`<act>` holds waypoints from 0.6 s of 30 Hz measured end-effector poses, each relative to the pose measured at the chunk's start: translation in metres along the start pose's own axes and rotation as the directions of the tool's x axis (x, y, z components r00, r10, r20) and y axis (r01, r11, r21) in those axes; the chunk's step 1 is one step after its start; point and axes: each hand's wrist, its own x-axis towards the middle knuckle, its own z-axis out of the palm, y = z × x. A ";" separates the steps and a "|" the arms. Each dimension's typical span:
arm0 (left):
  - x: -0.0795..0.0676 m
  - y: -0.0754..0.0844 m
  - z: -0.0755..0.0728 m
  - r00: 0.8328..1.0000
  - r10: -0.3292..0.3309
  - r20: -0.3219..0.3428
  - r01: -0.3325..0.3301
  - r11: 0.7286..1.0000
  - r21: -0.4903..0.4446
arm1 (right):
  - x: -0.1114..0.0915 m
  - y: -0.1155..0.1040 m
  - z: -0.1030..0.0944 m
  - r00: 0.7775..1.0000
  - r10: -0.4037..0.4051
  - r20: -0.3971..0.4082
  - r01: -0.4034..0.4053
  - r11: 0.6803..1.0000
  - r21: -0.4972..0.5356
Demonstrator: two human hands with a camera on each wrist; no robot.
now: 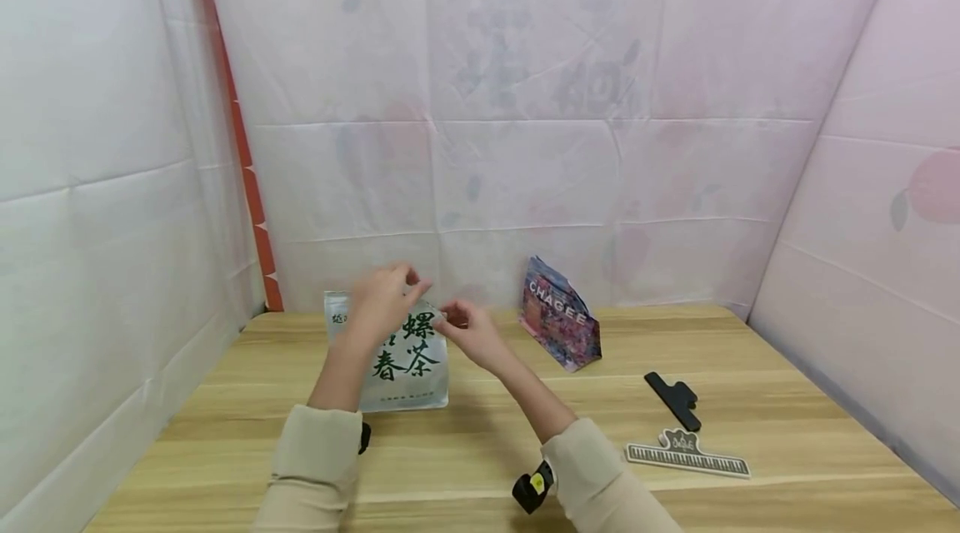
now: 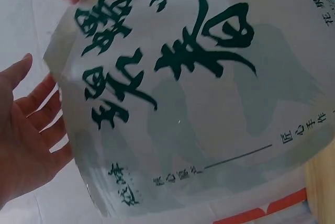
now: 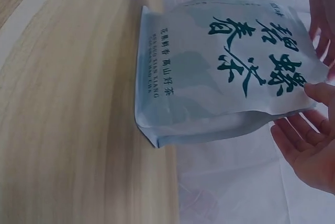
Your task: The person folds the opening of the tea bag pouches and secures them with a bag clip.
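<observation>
A pale tea bag with large dark green Chinese lettering stands upright on the table. My right hand pinches its upper right corner, thumb on the front and fingers behind, as the right wrist view shows. At the top edge is my left hand, which covers part of the lettering in the head view. From the left wrist, the left thumb stands apart from the bag, while the fingers reach behind its edge.
A colourful CHAGEE pouch stands tilted at the back, right of the tea bag. Nearer on the right lie a black clip and a piano-keyboard clip on the wooden table. Pale cloth walls enclose the back and sides.
</observation>
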 end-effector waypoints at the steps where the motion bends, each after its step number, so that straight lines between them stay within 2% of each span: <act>1: 0.001 0.001 0.002 1.000 -0.001 0.028 0.000 1.000 0.022 | 0.000 0.000 0.002 1.000 -0.008 0.006 0.008 1.000 -0.023; 4: 0.000 0.003 0.007 0.995 -0.012 0.096 0.003 0.996 0.089 | 0.000 0.001 0.005 0.999 -0.036 0.005 0.036 0.995 -0.089; 7: -0.002 0.004 0.009 0.991 -0.034 0.130 0.017 0.992 0.124 | 0.000 0.002 0.008 0.998 -0.057 -0.014 0.055 0.990 -0.131; 18: -0.004 0.003 0.009 0.989 -0.068 0.129 0.050 0.989 0.136 | -0.001 0.002 0.013 0.991 -0.080 -0.105 0.053 0.970 -0.237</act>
